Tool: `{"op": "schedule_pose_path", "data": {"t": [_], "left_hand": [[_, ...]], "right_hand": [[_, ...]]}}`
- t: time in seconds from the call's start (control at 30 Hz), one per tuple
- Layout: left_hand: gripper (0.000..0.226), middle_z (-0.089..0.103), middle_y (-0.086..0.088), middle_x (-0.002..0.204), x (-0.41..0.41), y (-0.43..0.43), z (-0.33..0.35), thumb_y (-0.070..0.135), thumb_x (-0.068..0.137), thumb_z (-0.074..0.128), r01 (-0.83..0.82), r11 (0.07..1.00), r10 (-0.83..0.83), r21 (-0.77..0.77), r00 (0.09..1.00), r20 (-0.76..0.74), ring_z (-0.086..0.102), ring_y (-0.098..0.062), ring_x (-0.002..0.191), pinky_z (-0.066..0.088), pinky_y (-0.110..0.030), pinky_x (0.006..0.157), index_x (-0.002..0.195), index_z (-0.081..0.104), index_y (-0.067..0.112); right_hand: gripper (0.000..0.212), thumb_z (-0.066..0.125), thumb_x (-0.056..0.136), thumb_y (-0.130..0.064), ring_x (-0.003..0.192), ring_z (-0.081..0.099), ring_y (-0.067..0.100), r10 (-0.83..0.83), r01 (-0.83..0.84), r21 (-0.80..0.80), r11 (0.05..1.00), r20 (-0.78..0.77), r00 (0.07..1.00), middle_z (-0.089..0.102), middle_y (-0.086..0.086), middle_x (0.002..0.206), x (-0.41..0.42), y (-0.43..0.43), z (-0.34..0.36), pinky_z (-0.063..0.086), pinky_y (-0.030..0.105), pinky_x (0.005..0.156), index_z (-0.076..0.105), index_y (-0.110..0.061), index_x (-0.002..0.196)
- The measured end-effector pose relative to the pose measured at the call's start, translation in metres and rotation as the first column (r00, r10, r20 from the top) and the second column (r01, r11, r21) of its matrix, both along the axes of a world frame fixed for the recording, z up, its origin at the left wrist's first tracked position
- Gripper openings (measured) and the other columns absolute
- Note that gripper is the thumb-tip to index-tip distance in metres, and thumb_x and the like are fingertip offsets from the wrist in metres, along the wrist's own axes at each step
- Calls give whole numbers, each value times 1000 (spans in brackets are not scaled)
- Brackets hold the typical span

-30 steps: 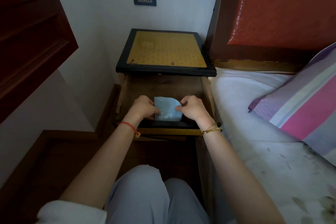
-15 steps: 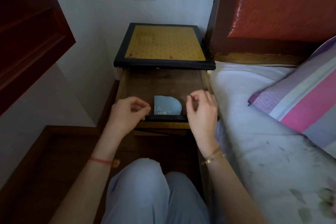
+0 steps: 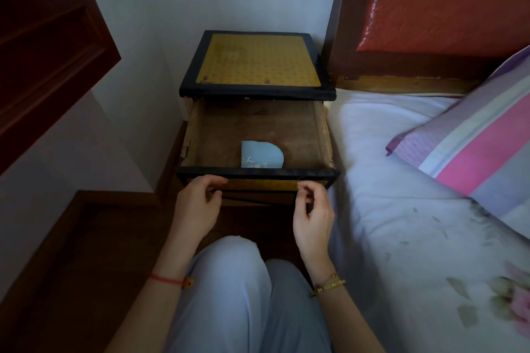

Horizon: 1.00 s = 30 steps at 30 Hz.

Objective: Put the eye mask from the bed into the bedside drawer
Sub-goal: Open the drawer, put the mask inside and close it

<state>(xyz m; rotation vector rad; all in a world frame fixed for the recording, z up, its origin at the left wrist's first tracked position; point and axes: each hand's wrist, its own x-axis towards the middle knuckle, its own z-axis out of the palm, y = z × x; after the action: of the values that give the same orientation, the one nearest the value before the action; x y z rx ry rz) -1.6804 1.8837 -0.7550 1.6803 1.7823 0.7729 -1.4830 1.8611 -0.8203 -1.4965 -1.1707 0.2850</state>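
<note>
A folded light-blue eye mask (image 3: 261, 155) with white lettering lies inside the pulled-out wooden drawer (image 3: 322, 135) of the bedside table, close to the drawer's front wall. My left hand (image 3: 197, 203) hovers just before the drawer's black-and-yellow front panel (image 3: 258, 178), fingers loosely curled, holding nothing. My right hand (image 3: 312, 212) sits at the panel's right end, fingers also curled and empty. Neither hand touches the mask.
The bedside table's yellow top (image 3: 256, 63) with black border overhangs the drawer. The bed (image 3: 401, 209) with a white sheet and a striped pillow (image 3: 473, 135) lies to the right. A dark wooden cabinet (image 3: 48, 46) juts in at left. My knees (image 3: 246, 281) are below.
Both hands let go of the eye mask, leaving it in the drawer, and drew back toward me to the drawer's front panel.
</note>
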Motion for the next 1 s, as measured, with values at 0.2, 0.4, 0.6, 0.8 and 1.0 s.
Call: {"op": "schedule_pose_path", "data": {"t": [0.2, 0.4, 0.6, 0.8, 1.0], "left_hand": [[32, 63, -2, 130, 3, -2, -5, 3, 96, 57, -9, 998, 9, 62, 1000, 8, 55, -17, 126, 40, -23, 99, 124, 65, 16], [33, 62, 2, 128, 3, -1, -6, 2, 96, 56, 3, 983, -8, 183, 1000, 30, 52, -19, 125, 41, -26, 96, 124, 65, 17], [43, 55, 5, 138, 11, 8, -3, 2, 97, 54, 25, 961, -49, 277, 995, 82, 46, -15, 135, 39, -30, 111, 138, 56, 16], [54, 41, -4, 153, 28, 32, -8, 2, 100, 49, 94, 960, -112, 265, 992, 53, 41, -17, 141, 37, -35, 118, 152, 41, 13], [58, 32, -6, 160, 34, 71, -7, 7, 102, 46, 160, 963, -164, 218, 986, 3, 32, -19, 148, 27, -36, 124, 157, 28, 12]], "right_hand": [[18, 59, 89, -4, 100, 62, 16, 27, -28, -17, 999, -42, 999, 65, 1, 104, 2, 2, 1, 55, 26, 85, 64, -10, 106], [26, 61, 85, 0, 103, 61, 14, 35, -34, 31, 999, -44, 998, 62, -1, 105, 2, 7, 8, 54, 26, 86, 61, -12, 108], [38, 63, 84, -4, 111, 54, 10, 99, -97, 39, 995, -40, 994, 57, -3, 114, 4, 27, 21, 48, 23, 93, 56, -16, 119], [53, 64, 86, -7, 128, 45, 13, 163, -166, -49, 985, -63, 985, 48, -2, 131, 5, 52, 26, 41, 36, 111, 46, -18, 134], [66, 59, 92, -14, 144, 27, 13, 262, -276, -161, 948, -99, 960, 30, -4, 154, 5, 79, 27, 26, 33, 119, 30, -26, 150]]}}
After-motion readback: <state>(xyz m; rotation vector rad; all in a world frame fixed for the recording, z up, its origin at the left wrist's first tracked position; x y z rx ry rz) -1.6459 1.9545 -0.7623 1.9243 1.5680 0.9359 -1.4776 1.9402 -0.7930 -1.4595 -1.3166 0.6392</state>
